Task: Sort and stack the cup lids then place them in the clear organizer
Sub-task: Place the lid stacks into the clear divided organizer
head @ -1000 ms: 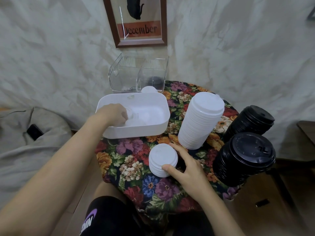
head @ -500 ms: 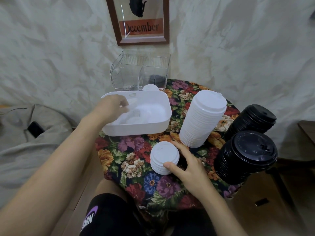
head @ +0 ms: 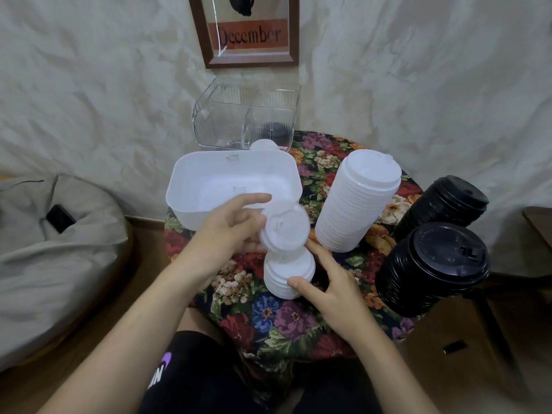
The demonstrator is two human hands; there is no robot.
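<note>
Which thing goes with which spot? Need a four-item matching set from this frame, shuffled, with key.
1. loose lid
2. short lid stack
3. tall white stack
4. clear organizer

A. behind the white bin
B. held by the right hand
C. right of the white bin
D. pinched in the left hand

Pairs: 1-D, 2-B, 3-C, 4-A.

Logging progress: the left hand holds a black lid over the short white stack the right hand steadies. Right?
No: the head view shows the lid in the left hand is white, not black. It is over the short white stack, which the right hand steadies.
</note>
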